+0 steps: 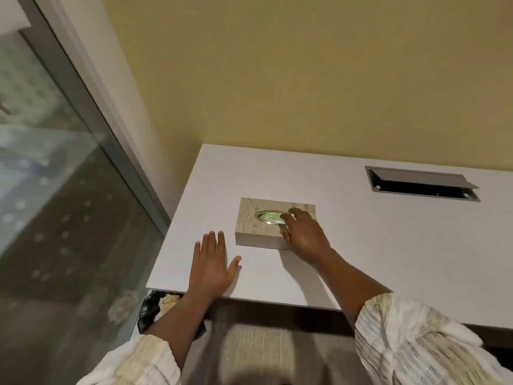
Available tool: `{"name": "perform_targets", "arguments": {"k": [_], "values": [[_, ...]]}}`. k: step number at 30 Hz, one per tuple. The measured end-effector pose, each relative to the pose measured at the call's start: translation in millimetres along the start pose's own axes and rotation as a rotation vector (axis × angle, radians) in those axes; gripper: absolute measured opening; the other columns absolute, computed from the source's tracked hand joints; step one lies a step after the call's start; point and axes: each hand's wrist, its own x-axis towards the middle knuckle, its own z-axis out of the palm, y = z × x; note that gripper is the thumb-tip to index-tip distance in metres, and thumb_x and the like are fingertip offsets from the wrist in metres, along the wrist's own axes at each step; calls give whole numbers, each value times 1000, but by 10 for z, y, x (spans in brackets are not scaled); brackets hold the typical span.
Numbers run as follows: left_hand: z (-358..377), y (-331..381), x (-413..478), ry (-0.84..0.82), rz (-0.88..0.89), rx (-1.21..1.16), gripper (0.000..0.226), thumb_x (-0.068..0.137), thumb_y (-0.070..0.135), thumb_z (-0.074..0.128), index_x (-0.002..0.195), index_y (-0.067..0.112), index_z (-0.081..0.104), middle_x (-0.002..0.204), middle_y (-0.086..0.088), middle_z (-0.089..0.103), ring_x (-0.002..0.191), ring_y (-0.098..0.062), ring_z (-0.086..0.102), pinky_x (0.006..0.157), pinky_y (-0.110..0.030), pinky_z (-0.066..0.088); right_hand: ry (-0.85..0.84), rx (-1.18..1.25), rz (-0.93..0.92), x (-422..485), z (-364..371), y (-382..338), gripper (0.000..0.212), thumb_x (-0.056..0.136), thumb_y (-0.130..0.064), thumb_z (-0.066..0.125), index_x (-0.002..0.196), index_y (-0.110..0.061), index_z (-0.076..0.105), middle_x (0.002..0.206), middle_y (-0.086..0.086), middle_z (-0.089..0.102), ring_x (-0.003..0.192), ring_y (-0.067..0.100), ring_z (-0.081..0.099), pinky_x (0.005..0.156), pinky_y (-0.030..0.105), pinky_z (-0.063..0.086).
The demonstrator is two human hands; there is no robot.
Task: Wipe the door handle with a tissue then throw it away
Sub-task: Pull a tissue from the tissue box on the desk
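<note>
A beige patterned tissue box (255, 229) with a gold-rimmed oval opening (270, 217) lies on the white desk (361, 245). My right hand (304, 234) rests on the box's right end, fingertips at the oval opening where pale tissue shows; whether the fingers pinch the tissue is hidden. My left hand (212, 263) lies flat on the desk, fingers spread, just left of the box and holding nothing. No door handle is in view.
A bin with a black liner (151, 307) and crumpled paper sits under the desk's left front corner. A glass panel in a grey frame (91, 112) runs along the left. A metal cable hatch (422, 183) stands open at the desk's back right.
</note>
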Motion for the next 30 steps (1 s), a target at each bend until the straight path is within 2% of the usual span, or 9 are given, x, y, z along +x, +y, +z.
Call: {"name": "perform_targets", "arguments": {"k": [3,5,9,12,15,18,22,25,30], "values": [[196,43,158,-16,-21,8,91,105,72,18,173,12,8,180,-14,8,167,-33,7,135,-48,1,11,-30,-87,241,99,191,13,90,-20,61,96,-17,72,143,13,53,128,35,49,90,36,44],[313,64,220,1,-21,-16,96,100,73,15,172,9,15,179,-16,14,166,-35,12,135,-50,6,-2,-63,-117,384,142,271,9,86,-15,62,87,-16,71,135,12,58,122,35,51,87,35,45],[570,43,335,-8,-28,-14,98,99,74,7,172,9,12,180,-17,10,167,-35,9,136,-50,7,1,-133,-245,648,242,363,15,88,-16,59,95,-19,72,114,8,60,105,34,53,75,37,45],[691,23,392,8,-21,-15,102,98,75,-3,172,7,17,179,-20,9,167,-37,7,135,-51,6,2,-185,-376,792,266,417,16,87,-17,63,95,-23,75,124,8,61,109,34,54,76,38,44],[820,-14,450,51,5,-10,99,101,74,6,171,6,21,178,-21,8,166,-38,6,134,-54,6,18,-275,-521,922,245,506,12,85,-20,63,89,-28,71,119,1,59,102,28,53,74,39,41],[916,-48,505,60,-11,2,94,103,74,12,173,11,13,180,-16,-3,167,-33,-7,134,-52,-2,-10,-360,-680,1067,195,573,9,86,-24,68,92,-30,71,120,1,59,101,27,53,76,38,39],[991,-65,528,58,-40,-24,94,102,78,12,174,19,2,179,-8,-20,164,-26,-22,134,-50,-11,-49,-469,-826,1190,192,559,16,95,-28,58,106,-29,70,132,3,56,111,27,52,82,38,38],[998,-61,515,68,-46,-47,95,100,80,5,174,20,-1,179,-8,-19,165,-25,-21,135,-52,-6,-78,-498,-887,1226,179,554,18,99,-29,53,109,-28,68,137,6,53,115,27,51,85,39,38],[947,-36,507,63,-40,-68,97,98,78,3,173,18,0,179,-9,-18,166,-25,-19,135,-52,-3,-118,-495,-909,1265,168,518,11,95,-29,62,104,-27,69,134,8,54,112,28,51,84,40,38]]}}
